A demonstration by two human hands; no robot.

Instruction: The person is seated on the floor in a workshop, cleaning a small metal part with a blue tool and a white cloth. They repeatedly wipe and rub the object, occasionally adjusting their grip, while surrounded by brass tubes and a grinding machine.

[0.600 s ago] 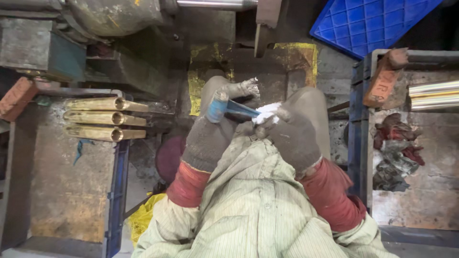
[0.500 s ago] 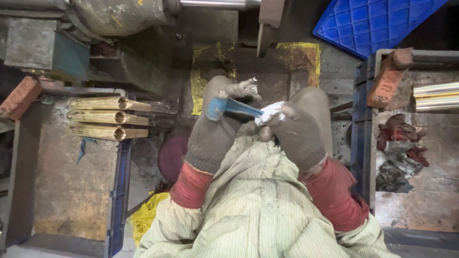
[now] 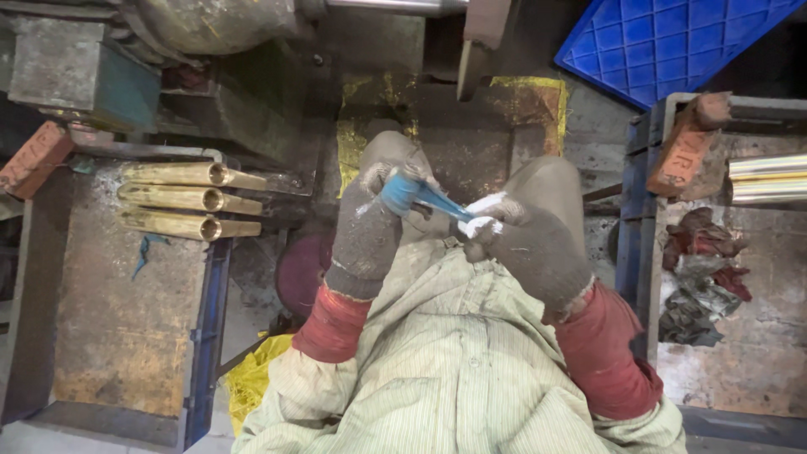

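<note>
A slim blue tool (image 3: pixel 418 196) lies slanted between both gloved hands; its right end is wrapped in white.

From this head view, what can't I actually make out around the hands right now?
- Blue tape roll: mostly covered by the left hand, head view.
- White strip end: pinched inside the right hand, its extent hidden.
- Shiny metal tubes: cut off by the right edge.
- Brass tubes: bores too dark to see inside.
- Rags: crumpled, too indistinct to count.
</note>
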